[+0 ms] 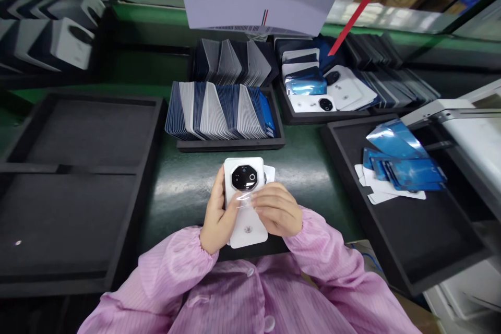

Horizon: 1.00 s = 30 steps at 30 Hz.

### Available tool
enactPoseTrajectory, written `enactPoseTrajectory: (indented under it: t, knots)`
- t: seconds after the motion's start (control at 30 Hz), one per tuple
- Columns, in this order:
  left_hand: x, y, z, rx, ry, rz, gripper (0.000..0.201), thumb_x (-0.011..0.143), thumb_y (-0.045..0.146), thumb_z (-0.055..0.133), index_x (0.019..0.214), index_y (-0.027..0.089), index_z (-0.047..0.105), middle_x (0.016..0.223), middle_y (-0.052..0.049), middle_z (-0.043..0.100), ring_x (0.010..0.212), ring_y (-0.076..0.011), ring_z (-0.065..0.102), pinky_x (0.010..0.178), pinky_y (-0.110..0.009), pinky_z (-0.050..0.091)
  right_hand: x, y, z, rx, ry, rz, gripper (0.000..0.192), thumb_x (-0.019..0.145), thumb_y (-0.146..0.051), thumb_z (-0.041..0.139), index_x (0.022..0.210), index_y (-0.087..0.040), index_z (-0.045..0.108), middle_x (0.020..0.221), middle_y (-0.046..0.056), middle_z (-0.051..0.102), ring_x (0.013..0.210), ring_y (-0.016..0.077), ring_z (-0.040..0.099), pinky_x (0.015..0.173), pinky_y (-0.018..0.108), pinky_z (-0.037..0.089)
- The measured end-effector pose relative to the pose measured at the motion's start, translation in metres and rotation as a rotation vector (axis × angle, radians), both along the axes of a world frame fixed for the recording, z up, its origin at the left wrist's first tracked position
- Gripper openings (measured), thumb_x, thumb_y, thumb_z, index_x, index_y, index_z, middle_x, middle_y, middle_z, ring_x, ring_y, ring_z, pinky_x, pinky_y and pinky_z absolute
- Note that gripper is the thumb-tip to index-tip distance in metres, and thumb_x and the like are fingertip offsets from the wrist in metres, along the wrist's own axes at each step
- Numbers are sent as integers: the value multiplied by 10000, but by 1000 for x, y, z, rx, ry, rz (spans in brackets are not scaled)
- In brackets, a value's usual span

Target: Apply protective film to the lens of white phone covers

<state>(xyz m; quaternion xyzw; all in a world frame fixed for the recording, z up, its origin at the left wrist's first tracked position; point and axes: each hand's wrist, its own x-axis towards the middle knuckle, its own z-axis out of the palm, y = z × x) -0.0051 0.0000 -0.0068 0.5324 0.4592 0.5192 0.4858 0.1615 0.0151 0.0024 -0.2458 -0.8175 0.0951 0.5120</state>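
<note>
From the head camera, both hands meet just above the near edge of the green bench. The left hand is wrapped around the left edge of a white phone back cover, gripping it upright with the black round camera window at the top. The right hand is curled against the cover's right side, its fingertips pinching a thin clear film that lies crumpled across the cover just below the camera window (the film is hard to make out against the white). A second white piece peeks out behind the cover's upper right corner.

Directly beyond the hands sits a black tray packed with upright covers fanned in grey, white and blue rows, and another such row stands behind it. To the right, a shallow black tray holds a loose pile of blue films on white backings. Farther back right, a tray carries white covers lying flat. On the left lies a large dark foam tray. Pink sleeves cover both forearms.
</note>
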Motion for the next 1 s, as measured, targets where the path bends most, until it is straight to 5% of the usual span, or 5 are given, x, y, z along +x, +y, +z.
enactPoseTrajectory:
  t: [0.27, 0.43, 0.73, 0.93, 1.0]
  knots:
    - [4, -1, 4, -94, -75, -70, 592, 912, 319, 521, 1456, 286, 290, 1524, -72, 359, 1377, -241, 380, 1124, -392, 345, 2, 5, 6, -370, -56, -302, 687, 807, -255, 657, 1425, -267, 357, 1476, 124, 412, 1393, 322, 342, 1096, 593, 338]
    - [6, -1, 2, -216, -169, -165, 617, 887, 352, 561, 1441, 272, 304, 1516, -89, 369, 1347, -256, 421, 1076, -399, 408, 3, 10, 2, -718, 230, -249, 551, 779, -297, 698, 1289, -238, 496, 1335, 126, 546, 1247, 261, 524, 1054, 462, 437]
    - [5, 4, 9, -279, -297, -4, 593, 852, 341, 605, 1381, 257, 351, 1419, -109, 487, 1255, -250, 521, 1008, -389, 467, 64, 40, 7, -447, 989, -639, 478, 771, -221, 644, 1202, -266, 442, 1133, 27, 617, 1028, 167, 631, 968, 415, 477]
    - [2, 7, 17, -311, -398, 82, 597, 815, 318, 652, 1349, 254, 393, 1365, -96, 533, 1233, -248, 534, 999, -377, 465, 47, 35, -8, -929, 354, -466, 508, 691, -274, 692, 1150, -242, 477, 914, 24, 650, 794, 196, 648, 722, 372, 542]
    - [2, 7, 19, -315, -422, 78, 593, 802, 307, 664, 1336, 260, 410, 1344, -88, 551, 1209, -247, 552, 977, -373, 479, 33, 31, -14, -900, 48, -518, 464, 707, -281, 678, 1137, -236, 510, 921, 44, 644, 825, 226, 629, 752, 416, 534]
